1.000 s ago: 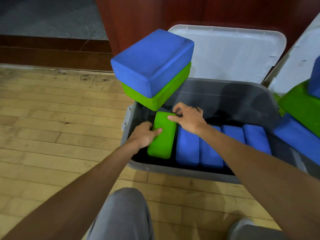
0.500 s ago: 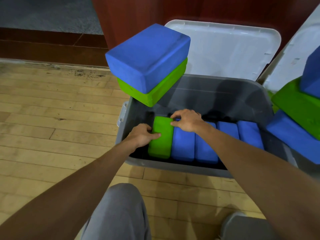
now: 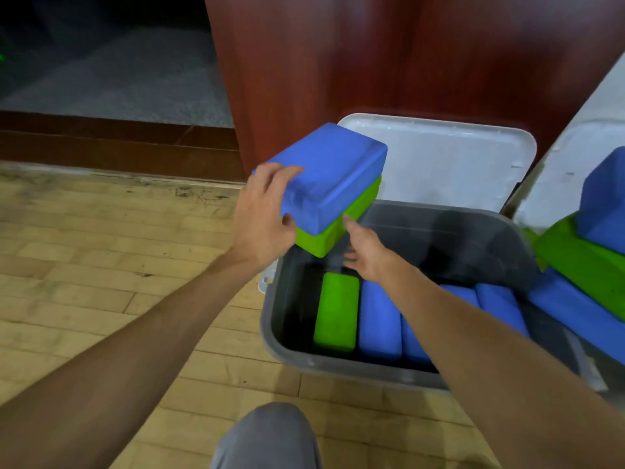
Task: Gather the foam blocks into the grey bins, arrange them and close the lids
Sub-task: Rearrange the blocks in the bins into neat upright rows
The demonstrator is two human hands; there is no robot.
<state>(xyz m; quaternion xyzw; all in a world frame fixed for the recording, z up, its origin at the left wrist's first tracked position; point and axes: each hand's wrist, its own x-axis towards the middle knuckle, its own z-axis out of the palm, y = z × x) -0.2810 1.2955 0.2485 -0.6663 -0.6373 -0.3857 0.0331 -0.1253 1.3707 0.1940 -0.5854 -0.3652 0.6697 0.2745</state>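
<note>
A grey bin stands open on the wooden floor, its white lid leaning back. Inside, a green foam block stands on edge beside several blue blocks. On the bin's far left corner a blue block lies on a green block. My left hand grips the near left end of that blue block, fingers on top and thumb at its lower edge. My right hand is open just under the stack's right side, one finger at the green block; contact is unclear.
To the right lies a second pile of green and blue blocks against another white lid. A red-brown wooden panel rises behind the bin. My grey-trousered knee is at the bottom edge.
Both hands have left the green block inside the bin and risen to the stacked pair on the corner. The left hand has taken hold of the top blue block.
</note>
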